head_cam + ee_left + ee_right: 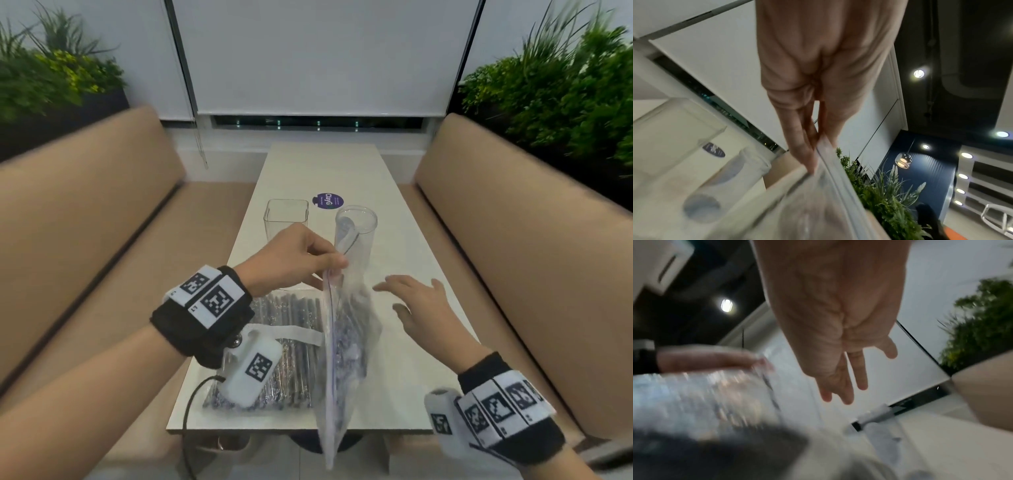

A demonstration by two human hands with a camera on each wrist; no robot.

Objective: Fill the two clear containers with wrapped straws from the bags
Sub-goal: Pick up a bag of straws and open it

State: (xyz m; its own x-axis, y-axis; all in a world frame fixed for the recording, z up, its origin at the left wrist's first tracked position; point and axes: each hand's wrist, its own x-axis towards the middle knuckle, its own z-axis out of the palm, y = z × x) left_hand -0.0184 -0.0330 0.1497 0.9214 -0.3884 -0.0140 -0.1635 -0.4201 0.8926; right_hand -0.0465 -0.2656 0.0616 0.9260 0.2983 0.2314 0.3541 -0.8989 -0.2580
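Observation:
My left hand [301, 257] pinches the zip edge of a clear plastic bag [342, 342] and holds it up on edge over the table; the bag [818, 203] fills the lower part of the left wrist view, under my fingers [803, 146]. A second bag of dark wrapped straws [287, 349] lies flat beneath it. My right hand [418, 308] hovers just right of the lifted bag, fingers spread, holding nothing; the right wrist view shows its fingers [842, 386] straight. Behind stand a square clear container [286, 219] and a round clear container [358, 233], both without straws.
The narrow white table [325, 164] runs away from me between two tan benches [85, 222]. A round purple sticker [328, 199] lies past the containers. Planters with greenery [565, 96] line both sides behind the benches.

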